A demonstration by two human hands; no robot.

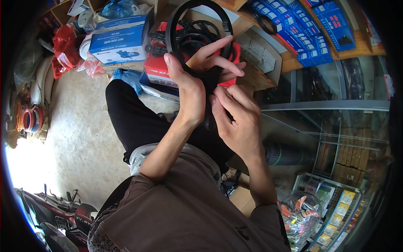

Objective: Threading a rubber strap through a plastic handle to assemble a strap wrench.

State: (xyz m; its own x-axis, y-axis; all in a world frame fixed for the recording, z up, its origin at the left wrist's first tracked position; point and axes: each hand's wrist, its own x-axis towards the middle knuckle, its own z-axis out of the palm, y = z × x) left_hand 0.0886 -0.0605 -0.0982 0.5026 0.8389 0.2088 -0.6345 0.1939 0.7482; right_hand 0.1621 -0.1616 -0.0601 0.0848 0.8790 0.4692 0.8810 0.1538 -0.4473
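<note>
My left hand point(189, 84) is raised in front of me, its thumb and fingers stretched out and spread. Dark black material point(212, 77) lies against its palm, below the fingers; its exact kind is hard to make out. My right hand point(239, 117) is closed beside it, thumb and fingertips pinched at the lower edge of this black material. Just beyond my left fingers stands a large black curved band point(170, 31), loop-shaped. Coiled black cables point(205, 26) show behind it, over a red box point(157, 69).
A blue and white water pump box point(119, 42) stands left of the red box. Blue packages point(289, 31) lie on the wooden shelf at right, above a glass display case point(327, 105). A clear bowl of small packets point(300, 214) sits lower right; motorbikes point(54, 218) stand lower left.
</note>
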